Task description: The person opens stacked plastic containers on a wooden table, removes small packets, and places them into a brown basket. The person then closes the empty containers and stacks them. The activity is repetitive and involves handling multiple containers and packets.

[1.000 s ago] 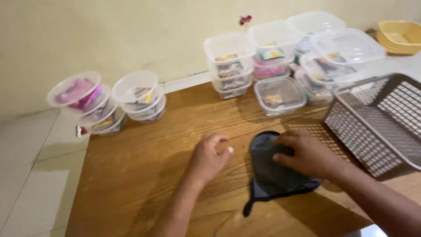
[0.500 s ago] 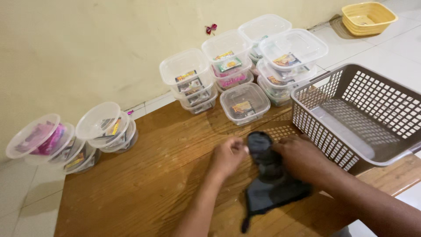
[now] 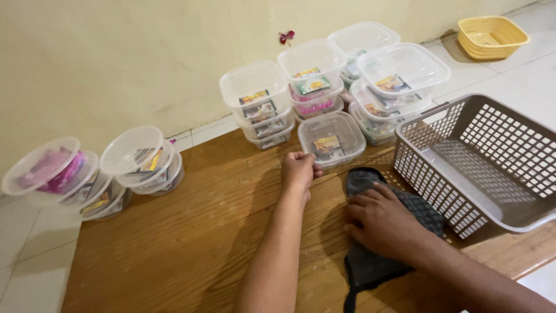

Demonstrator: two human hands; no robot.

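A dark grey cloth (image 3: 370,264) lies on the wooden table (image 3: 174,243). My right hand (image 3: 382,223) rests flat on top of it, fingers spread. My left hand (image 3: 299,169) has reached forward and its fingers pinch the near left edge of a square clear plastic container (image 3: 331,138) with a lid and a small packet inside. That container stands on the table just in front of the stacked ones.
A brown plastic mesh basket (image 3: 480,156) stands at the right, touching the cloth's edge. Stacks of square clear containers (image 3: 315,75) line the wall behind. Round clear containers (image 3: 136,159) sit at the left. A yellow basin (image 3: 491,36) lies on the floor far right.
My left hand left the cloth and moved forward to the square container's edge. My right hand stays pressed on the cloth. The view shifted left.
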